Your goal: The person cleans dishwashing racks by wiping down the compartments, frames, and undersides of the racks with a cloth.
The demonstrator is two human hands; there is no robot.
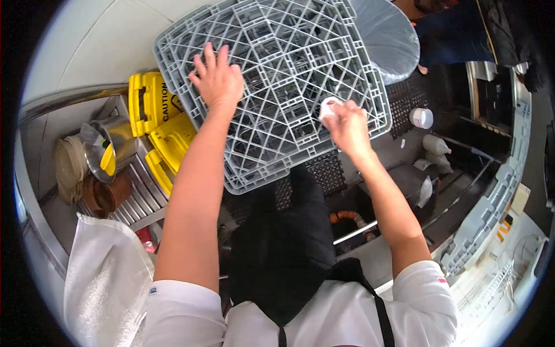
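A large grey plastic dish rack [277, 84] with an open lattice fills the upper middle of the head view. Spread over its left part are the fingers of my left hand [218, 84], which touches the lattice and holds nothing. Over the rack's lower right part, my right hand [351, 128] is closed on a small white round thing [329, 108]; it looks like a cup, partly hidden by the fingers. Dark and clear shapes show through the lattice, too broken up to name.
Yellow caution signs [151, 104] and a steel pot [118, 141] stand at left. A white towel [107, 272] hangs lower left. A lined bin [387, 43] stands behind the rack, near another person [451, 34]. A white tub [421, 118] and bottles [436, 144] are at right.
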